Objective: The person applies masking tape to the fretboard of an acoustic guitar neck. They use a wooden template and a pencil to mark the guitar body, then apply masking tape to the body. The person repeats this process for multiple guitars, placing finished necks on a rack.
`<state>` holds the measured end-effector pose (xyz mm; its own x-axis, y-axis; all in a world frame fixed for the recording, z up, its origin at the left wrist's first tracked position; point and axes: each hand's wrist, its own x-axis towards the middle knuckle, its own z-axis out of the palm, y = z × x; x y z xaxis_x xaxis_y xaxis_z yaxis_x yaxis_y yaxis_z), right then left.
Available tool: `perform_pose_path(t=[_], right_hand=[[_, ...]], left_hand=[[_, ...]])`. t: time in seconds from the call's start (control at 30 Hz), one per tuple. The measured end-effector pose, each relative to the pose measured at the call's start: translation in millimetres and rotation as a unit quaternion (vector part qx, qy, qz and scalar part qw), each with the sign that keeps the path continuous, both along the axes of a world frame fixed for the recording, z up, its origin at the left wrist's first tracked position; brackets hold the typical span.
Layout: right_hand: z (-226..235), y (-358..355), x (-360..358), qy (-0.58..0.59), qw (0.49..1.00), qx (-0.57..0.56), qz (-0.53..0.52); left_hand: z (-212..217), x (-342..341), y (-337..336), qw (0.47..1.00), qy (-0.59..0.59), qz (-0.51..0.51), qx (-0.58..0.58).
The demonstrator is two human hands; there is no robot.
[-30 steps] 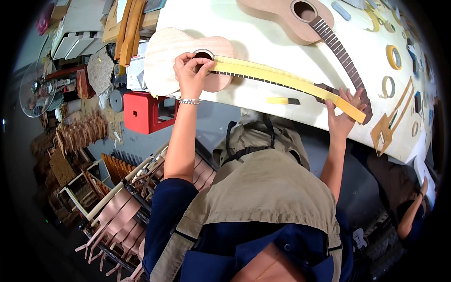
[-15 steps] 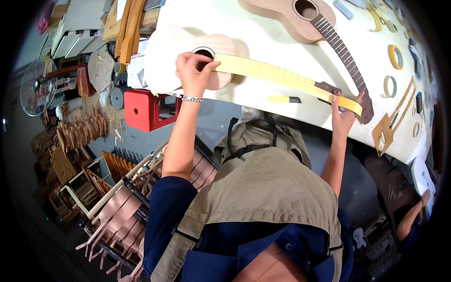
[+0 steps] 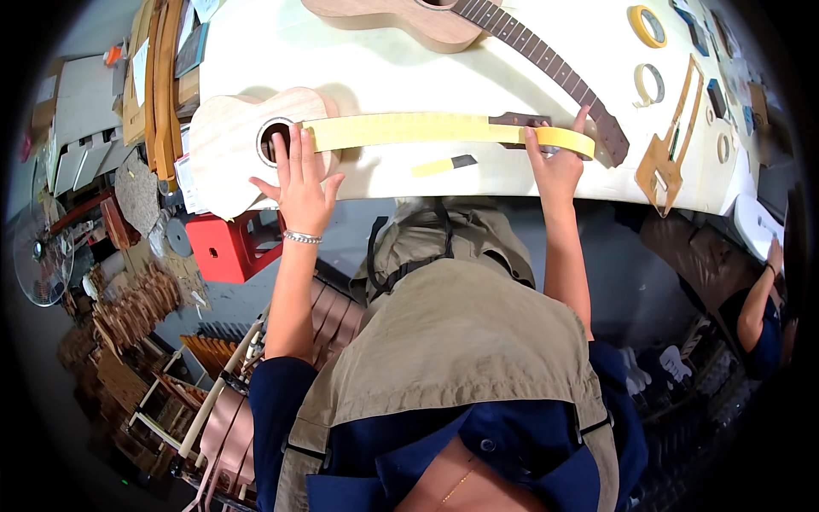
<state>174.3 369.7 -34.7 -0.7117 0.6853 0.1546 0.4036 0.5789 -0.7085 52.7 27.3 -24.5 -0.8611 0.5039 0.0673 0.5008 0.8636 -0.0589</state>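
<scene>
A pale wooden ukulele (image 3: 226,145) lies on the white workbench (image 3: 375,68), its neck covered by a long strip of yellow masking tape (image 3: 409,130). My left hand (image 3: 300,183) rests flat, fingers spread, on the body beside the sound hole, at the tape's left end. My right hand (image 3: 554,158) presses on the roll of yellow tape (image 3: 567,141) at the dark headstock (image 3: 516,119).
A second, darker ukulele (image 3: 478,21) lies farther back. Tape rolls (image 3: 648,26) and a brown wooden template (image 3: 670,141) sit at the right. A red box (image 3: 226,247) stands below the bench edge. Wooden parts and racks fill the floor at left. Another person's arm (image 3: 755,299) shows at far right.
The view has shifted closer to the bench. My left hand went from pinching the tape end to lying flat on the body. The tape now lies straight along the neck.
</scene>
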Motion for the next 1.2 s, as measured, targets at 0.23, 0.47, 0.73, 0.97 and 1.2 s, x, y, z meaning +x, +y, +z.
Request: perform_pose_path(t=[0.23, 0.47, 0.73, 0.97, 1.2], right_hand=[[-7.1, -7.3, -5.8, -0.023, 0.994, 0.104, 0.031], [-7.1, -3.5, -3.2, 0.006, 0.997, 0.066, 0.048], [-17.6, -1.0, -2.8, 0.014, 0.995, 0.089, 0.050], [-11.3, -2.0, -2.3, -0.004, 0.996, 0.068, 0.056], [-19.8, -6.8, -1.5, 0.036, 0.994, 0.082, 0.055]], left_hand=[[-6.1, 69.0, 150.6, 0.963, -0.193, -0.101, 0.160], [-24.0, 82.1, 153.0, 0.962, -0.151, -0.098, 0.206], [13.8, 56.9, 166.6, 0.874, -0.300, 0.001, 0.382], [8.0, 48.2, 186.4, 0.762, -0.414, 0.083, 0.491], [1.9, 50.3, 188.2, 0.755, -0.419, 0.111, 0.492]])
